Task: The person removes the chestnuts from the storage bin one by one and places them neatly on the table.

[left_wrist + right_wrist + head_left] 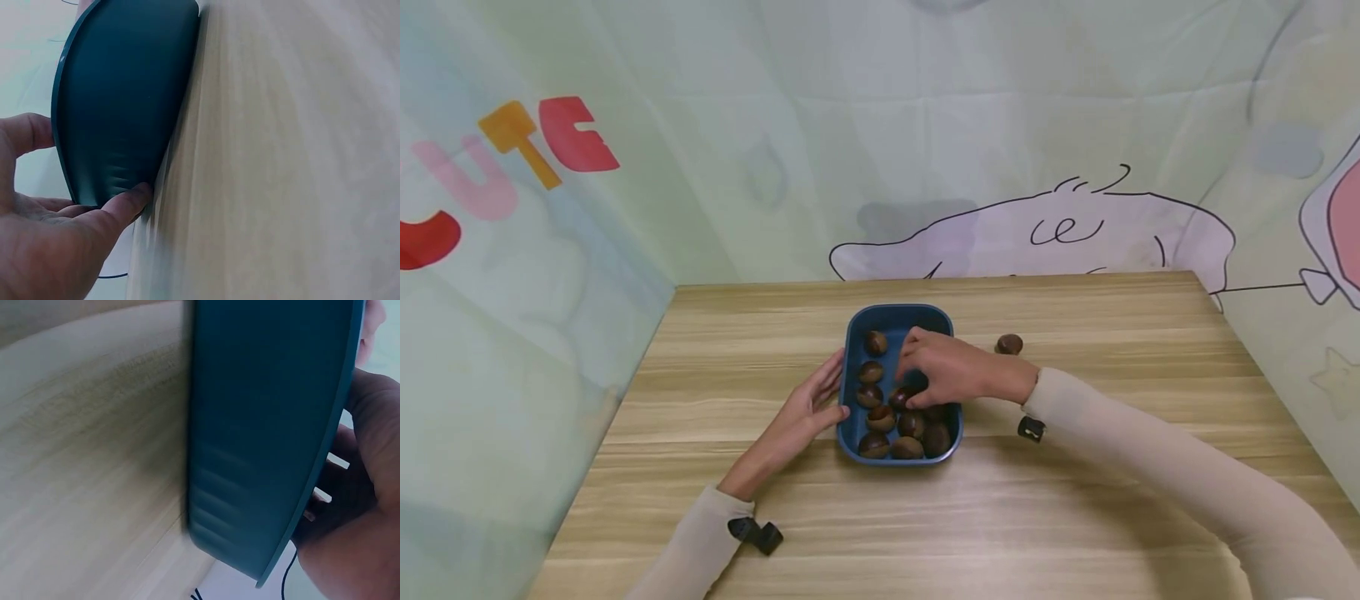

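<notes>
A blue rectangular bin [901,461] with rounded corners stands on the wooden table, holding several brown chestnuts [874,444], mostly toward its near end. My left hand [805,414] lies along the bin's left side; its long fingers touch the outer wall and the thumb meets the rim. In the left wrist view the fingers [128,203] extend flat against the wall. Over the right rim reaches my right hand [946,367], fingers bent down around a chestnut [900,398] between thumb and fingertips. The right wrist view shows the bin's wall [262,425] hiding most of those fingertips.
One loose chestnut [1010,344] lies on the table [760,333], right of the bin and beyond the right wrist. A printed cloth backdrop [820,142] hangs behind the table's far edge and along its left side.
</notes>
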A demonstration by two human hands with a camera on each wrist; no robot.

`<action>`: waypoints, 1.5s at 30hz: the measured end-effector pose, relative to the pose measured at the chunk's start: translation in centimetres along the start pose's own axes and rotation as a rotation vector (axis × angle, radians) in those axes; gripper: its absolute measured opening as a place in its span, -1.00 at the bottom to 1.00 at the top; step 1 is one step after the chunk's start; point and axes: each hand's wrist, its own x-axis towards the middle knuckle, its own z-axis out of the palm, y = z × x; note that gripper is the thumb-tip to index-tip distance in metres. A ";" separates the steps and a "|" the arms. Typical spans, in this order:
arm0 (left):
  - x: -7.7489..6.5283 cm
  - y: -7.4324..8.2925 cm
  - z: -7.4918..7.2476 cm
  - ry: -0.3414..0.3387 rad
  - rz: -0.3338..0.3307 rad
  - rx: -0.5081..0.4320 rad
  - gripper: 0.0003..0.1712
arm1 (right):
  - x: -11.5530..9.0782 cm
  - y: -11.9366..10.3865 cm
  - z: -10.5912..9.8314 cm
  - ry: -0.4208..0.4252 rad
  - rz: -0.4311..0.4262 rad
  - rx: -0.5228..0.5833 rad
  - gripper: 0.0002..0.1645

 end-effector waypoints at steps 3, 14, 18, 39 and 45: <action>-0.1 0.0 0.0 0.001 0.000 0.007 0.02 | 0.4 0.0 0.0 -0.024 -0.009 -0.021 -0.67; -0.1 0.2 0.1 -0.001 0.007 -0.001 0.03 | 1.1 0.4 0.2 -0.088 0.029 0.002 -0.67; -0.1 0.2 0.0 0.000 0.004 -0.002 0.03 | 1.2 0.5 0.1 -0.120 0.042 -0.006 -0.65; 0.0 0.1 -0.1 0.013 -0.012 0.001 0.03 | -0.5 1.8 -3.7 0.112 0.027 0.122 -0.64; -0.1 0.2 0.1 0.014 -0.020 0.002 0.03 | -3.3 2.6 -4.3 0.194 0.079 0.153 -0.65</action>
